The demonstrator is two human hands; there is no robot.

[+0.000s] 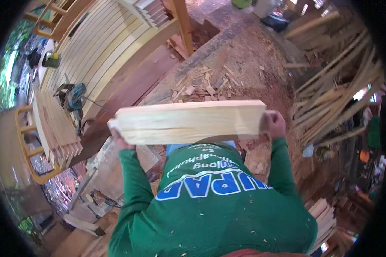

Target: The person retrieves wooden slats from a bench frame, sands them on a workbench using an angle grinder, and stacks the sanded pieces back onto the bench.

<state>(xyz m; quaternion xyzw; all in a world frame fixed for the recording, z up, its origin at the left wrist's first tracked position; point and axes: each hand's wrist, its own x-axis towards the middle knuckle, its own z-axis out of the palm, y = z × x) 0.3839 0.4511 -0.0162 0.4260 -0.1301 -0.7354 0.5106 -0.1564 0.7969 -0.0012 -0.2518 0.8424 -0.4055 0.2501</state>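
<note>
A thick, pale wooden board (188,122) is held level across the front of my body, above my green shirt. At its left end my left hand (121,138) is closed on the edge, its fingers partly hidden behind the wood. The other end is gripped by my right hand (275,124), with the fingers bent round the corner. A curved notch shows in the board's lower edge, near the middle and right.
Slatted wood (98,47) lies at upper left, with a teal power tool (77,96) on it. Offcuts (208,85) litter the ground ahead. Long wood strips (339,94) are piled at right. Stacked boards (58,124) and a yellow frame (25,145) stand at left.
</note>
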